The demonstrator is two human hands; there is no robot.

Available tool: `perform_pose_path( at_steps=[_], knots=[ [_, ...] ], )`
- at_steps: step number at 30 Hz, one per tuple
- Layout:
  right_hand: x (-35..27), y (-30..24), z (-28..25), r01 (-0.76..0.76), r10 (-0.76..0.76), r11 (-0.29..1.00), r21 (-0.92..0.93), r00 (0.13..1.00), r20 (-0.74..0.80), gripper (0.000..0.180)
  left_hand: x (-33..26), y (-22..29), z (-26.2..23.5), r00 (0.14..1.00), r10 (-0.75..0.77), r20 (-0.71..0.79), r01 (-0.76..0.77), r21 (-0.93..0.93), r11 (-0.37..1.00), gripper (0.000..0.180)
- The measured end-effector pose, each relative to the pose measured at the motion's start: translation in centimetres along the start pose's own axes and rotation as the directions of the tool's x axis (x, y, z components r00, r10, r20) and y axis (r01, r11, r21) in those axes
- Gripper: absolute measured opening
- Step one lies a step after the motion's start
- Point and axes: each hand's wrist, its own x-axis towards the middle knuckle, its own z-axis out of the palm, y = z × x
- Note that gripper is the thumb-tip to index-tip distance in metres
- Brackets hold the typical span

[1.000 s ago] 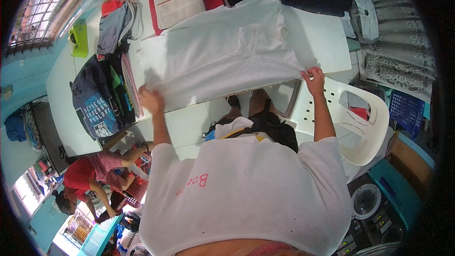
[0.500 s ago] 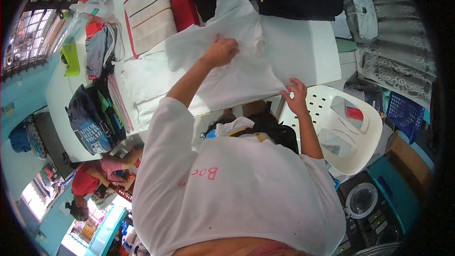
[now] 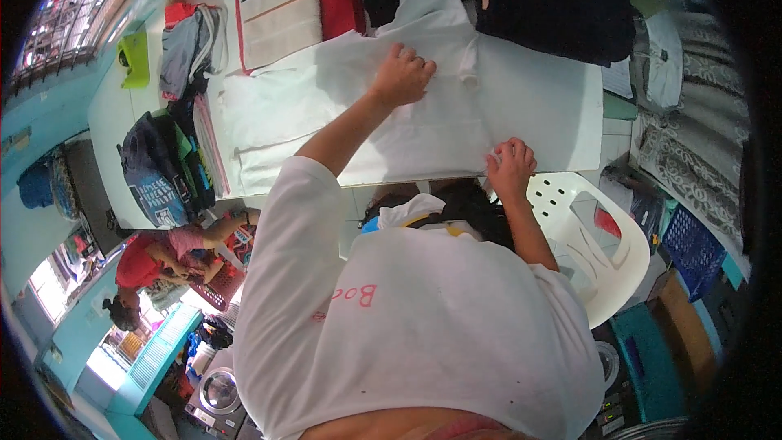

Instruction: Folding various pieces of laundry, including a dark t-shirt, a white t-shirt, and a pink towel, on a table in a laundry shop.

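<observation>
A white T-shirt (image 3: pixel 342 126) lies spread over the white table, with a sleeve part reaching up toward the dark folded cloth. On its upper middle rests my left hand (image 3: pixel 405 76), palm down, the fingers bent and slightly apart against the fabric. My right hand (image 3: pixel 511 166) is at the table's near edge, its thumb and fingers closed on the shirt's right hem corner. The fingertips there are partly hidden.
Folded towels (image 3: pixel 279 10) and black cloth (image 3: pixel 554 4) line the far side of the table (image 3: pixel 546 98). Clothes piles (image 3: pixel 155 171) stand at the left. A white plastic chair (image 3: pixel 631 269) is near my right arm. Another person (image 3: pixel 138 265) sits at lower left.
My view has shifted, so the table sits farther right in the picture. My right hand has its fingers drawn closer together at the hem; my left hand stays on the shirt.
</observation>
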Motion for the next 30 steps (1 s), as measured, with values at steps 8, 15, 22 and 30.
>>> perform_pose_path(
  at_steps=[8, 15, 22, 30],
  knots=[
    [3.2, -4.6, 1.9, -0.769, -0.106, -0.282, 0.574, 0.619, 0.778, 0.05, -6.0, 9.8, -1.4, 0.994, -0.098, -0.053, 0.088, -0.162, 0.983, 0.045],
    [3.6, -6.0, 4.9, -0.457, 0.226, 0.428, 0.78, 0.89, 0.397, 0.05, -11.4, 10.3, 2.9, 0.996, -0.056, 0.062, 0.076, -0.391, 0.917, 0.07],
    [4.0, -6.9, 3.5, -0.381, 0.387, 0.802, 0.461, 0.918, 0.084, 0.052, -15.3, 3.0, 7.5, 0.972, 0.064, -0.225, -0.159, -0.436, 0.886, 0.052],
    [14.2, -9.2, 0.4, 0.084, -0.064, 0.996, 0.038, 0.927, -0.37, 0.03, -23.7, -17.5, 7.4, 0.526, -0.691, -0.495, 0.54, -0.433, 0.721, 0.026]
  ],
)
